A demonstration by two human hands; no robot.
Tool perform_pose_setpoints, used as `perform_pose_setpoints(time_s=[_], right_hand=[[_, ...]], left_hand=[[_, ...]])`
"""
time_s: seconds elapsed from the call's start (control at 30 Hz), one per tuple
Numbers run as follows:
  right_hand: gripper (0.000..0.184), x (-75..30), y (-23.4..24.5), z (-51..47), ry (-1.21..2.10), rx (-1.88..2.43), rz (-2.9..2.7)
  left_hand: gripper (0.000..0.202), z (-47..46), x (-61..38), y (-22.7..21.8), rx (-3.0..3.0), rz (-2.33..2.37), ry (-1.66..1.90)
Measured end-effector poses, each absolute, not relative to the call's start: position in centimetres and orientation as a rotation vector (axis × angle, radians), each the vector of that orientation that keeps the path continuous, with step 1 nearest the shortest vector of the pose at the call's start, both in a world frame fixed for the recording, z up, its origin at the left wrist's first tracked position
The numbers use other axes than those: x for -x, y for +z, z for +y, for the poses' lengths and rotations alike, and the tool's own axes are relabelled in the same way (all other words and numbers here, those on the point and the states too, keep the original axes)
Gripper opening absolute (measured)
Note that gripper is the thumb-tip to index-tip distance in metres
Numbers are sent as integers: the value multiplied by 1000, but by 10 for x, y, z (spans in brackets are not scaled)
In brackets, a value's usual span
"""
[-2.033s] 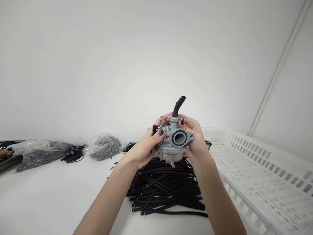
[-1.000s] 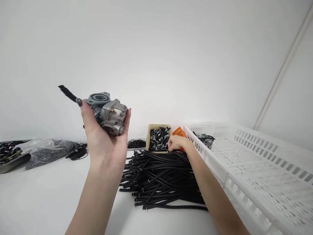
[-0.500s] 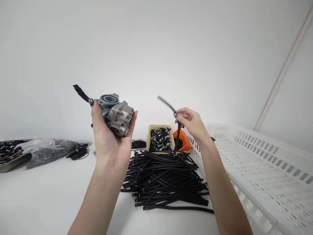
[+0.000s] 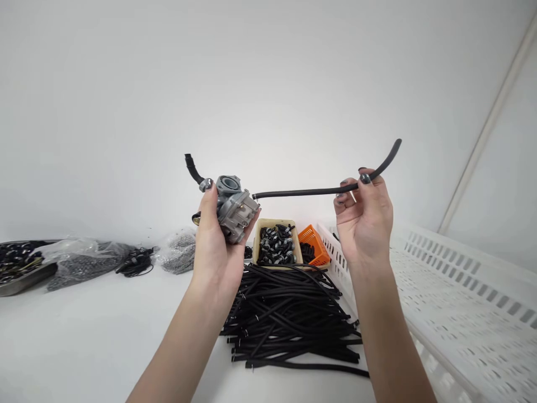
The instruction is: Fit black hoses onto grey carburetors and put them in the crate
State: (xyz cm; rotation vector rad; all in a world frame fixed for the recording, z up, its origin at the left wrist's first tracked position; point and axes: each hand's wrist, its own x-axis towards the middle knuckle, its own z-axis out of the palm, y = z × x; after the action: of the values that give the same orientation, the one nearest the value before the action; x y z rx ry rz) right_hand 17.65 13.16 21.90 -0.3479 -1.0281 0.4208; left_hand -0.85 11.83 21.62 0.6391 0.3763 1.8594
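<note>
My left hand (image 4: 220,246) is closed around a grey metal carburetor (image 4: 238,210), its round bore facing up and away. A short black tube (image 4: 193,168) sticks up from the carburetor's left side, by my thumb. My right hand (image 4: 364,212) pinches a long black rubber hose (image 4: 302,192) between thumb and fingers. The hose runs level to the left, and its clip-bearing end is right beside the carburetor's upper right side; whether they touch I cannot tell. Its other end curves upward past my right hand. Below lies a pile of similar black hoses (image 4: 289,313).
Behind the pile stand a cream bin (image 4: 257,240) of small black and silver parts and an orange basket (image 4: 321,249) with black pieces. A white perforated crate (image 4: 470,285) fills the right. Plastic bags (image 4: 90,263) of small parts and a metal tray (image 4: 29,280) lie left.
My left hand has moved right with the carburetor. My right hand has turned palm-up and moved right, swinging the hose from hanging down to level, its end now beside the carburetor.
</note>
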Motion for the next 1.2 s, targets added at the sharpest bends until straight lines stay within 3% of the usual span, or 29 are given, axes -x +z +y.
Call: perform_pose_setpoints(time_s=[0.23,0.53,0.7,0.9,1.2], right_hand=[[17,-176,218,134,432,390,-1039],[26,-152,212,135,560,472,-1204],[20,-135,206,133,666,452,-1327],[12,-137,205,129,551,463,-1427],[22,-158,211,126,607,452,-1380]], left_hand=[[15,113,2,215,-673,429,1835],[33,111,2,215,-794,428,1763],[40,107,0,214,-851,421,1676],[48,107,1,213,-926,389,1653],[37,112,-2,212,-835,410,1774]])
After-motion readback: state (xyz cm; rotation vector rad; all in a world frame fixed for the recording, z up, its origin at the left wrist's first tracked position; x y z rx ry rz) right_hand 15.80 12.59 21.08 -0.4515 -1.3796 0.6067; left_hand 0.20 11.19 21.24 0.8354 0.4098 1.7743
